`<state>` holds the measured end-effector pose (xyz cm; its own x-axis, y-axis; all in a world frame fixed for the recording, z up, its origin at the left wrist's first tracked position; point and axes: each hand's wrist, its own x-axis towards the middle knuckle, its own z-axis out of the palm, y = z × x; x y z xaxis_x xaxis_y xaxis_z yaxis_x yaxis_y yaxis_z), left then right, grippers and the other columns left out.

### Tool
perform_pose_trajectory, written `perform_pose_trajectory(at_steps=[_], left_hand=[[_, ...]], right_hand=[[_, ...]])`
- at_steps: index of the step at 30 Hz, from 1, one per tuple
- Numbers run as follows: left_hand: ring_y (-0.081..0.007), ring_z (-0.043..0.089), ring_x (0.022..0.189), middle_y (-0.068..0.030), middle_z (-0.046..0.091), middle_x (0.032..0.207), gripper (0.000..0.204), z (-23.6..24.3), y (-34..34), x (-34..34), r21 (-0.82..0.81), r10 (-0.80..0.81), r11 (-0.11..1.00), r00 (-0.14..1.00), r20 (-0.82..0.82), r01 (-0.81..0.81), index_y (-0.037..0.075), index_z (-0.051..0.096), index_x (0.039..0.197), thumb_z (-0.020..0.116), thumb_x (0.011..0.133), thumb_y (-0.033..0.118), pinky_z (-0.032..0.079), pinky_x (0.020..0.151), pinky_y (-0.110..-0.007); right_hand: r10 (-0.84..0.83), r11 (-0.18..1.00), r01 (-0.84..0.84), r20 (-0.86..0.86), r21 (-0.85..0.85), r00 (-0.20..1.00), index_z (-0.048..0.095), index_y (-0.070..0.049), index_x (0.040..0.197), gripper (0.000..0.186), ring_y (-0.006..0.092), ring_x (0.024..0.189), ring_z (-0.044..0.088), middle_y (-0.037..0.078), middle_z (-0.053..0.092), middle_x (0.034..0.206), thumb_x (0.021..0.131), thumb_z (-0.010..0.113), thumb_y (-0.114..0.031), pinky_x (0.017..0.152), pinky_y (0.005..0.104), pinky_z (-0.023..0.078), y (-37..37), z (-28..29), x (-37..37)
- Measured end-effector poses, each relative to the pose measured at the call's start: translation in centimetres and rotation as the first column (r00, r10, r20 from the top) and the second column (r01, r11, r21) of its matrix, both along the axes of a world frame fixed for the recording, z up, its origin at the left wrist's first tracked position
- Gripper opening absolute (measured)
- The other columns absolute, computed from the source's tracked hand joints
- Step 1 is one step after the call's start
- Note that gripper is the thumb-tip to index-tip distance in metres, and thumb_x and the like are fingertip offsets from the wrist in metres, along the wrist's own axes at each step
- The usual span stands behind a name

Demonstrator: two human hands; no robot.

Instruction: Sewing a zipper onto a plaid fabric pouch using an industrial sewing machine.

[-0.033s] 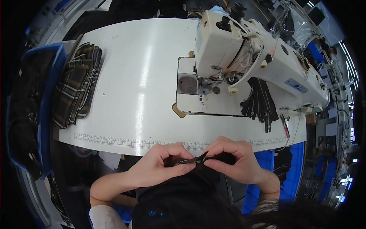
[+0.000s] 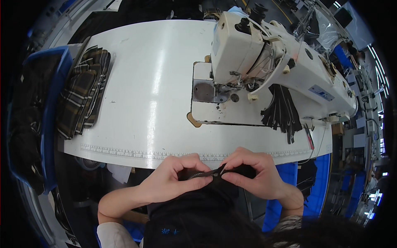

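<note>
A dark zipper [image 2: 197,175] with metal teeth is stretched between my two hands, just off the table's front edge. My left hand [image 2: 175,178] pinches it with thumb and fingertips near the middle. My right hand [image 2: 257,173] pinches it a short way to the right, close to what looks like the slider. Part of the zipper is hidden in both palms. Beyond my right hand, a bundle of black zippers [image 2: 282,109] hangs over the bed of the white sewing machine [image 2: 306,68].
Folded plaid fabric [image 2: 84,91] lies at the table's left end, beside a blue bin [image 2: 51,120] of dark cloth. A printed ruler [image 2: 124,152] runs along the front of the white table [image 2: 132,82]. A red-handled tool [image 2: 310,138] rests at the right.
</note>
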<state>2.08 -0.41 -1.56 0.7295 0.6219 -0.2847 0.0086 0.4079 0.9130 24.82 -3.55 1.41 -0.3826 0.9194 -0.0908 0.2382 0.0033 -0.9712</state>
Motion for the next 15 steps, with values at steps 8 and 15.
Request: perform_pose_trajectory(at_steps=[8,15], left_hand=[[-0.0009,0.046,0.074,0.0038,0.054,0.08,0.008,0.9,-0.9,0.2,-0.043,0.105,0.994,0.992,0.066,-0.102,0.001,0.063,0.094,0.062,0.088,0.005,0.036,0.065,-0.019],[-0.0007,0.05,0.078,0.0018,0.056,0.086,0.009,0.7,-1.1,0.2,-0.042,0.116,0.993,0.989,0.095,-0.113,0.0,0.062,0.096,0.062,0.087,0.0,0.038,0.067,-0.017]], right_hand=[[0.035,0.965,-0.059,0.1,0.255,0.994,0.056,-0.006,0.084,0.023,0.0157,0.086,0.05,0.008,0.053,0.103,0.072,0.076,-0.001,0.073,0.0259,0.043,0.1,0.5,-0.5],[-0.218,0.777,-0.001,0.269,0.63,0.938,0.066,-0.009,0.085,0.029,0.0199,0.074,0.047,0.002,0.053,0.087,0.059,0.078,-0.001,0.067,0.0288,0.04,-1.7,-0.4,-1.3]])
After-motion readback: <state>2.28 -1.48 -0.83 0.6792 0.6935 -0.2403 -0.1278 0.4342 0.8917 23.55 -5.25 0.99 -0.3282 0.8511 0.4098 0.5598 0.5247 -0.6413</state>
